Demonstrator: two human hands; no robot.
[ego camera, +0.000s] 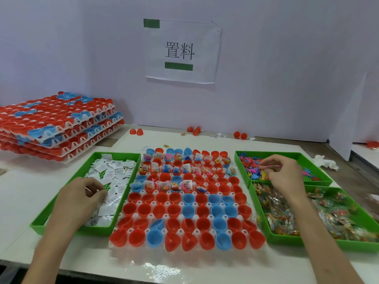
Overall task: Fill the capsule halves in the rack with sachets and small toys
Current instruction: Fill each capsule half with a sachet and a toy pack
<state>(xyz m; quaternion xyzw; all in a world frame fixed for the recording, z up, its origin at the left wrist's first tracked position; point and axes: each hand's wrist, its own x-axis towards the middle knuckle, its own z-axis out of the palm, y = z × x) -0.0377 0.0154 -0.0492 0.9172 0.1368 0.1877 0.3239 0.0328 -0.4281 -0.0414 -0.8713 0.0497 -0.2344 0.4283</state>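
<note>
Tabletop (24, 193) white under lilac wall (287, 78) with paper sign (180, 52), left fingers (96, 192) pinching sachet (90, 189), right fingers (266, 162) pinching pink toy (273, 166)

Rack (137, 216): white plastic, lay flat, centre. Capsule halves (162, 210): red and blue, mouths upward; far rows mostly filled, near rows empty. Sachets (114, 173): white, loose in left green tray (121, 154). Small toys (251, 162): multicoloured, heaped in far right green tray (287, 154).

Setting: factory-type packing bench. Evidence: printed station sign (180, 51) taped to a plain partition wall (287, 78); stack of loaded capsule racks (61, 128) far left; green bins (287, 153) of bulk sachets (114, 173) and toys (250, 162) flanking the central rack (180, 230)
</note>
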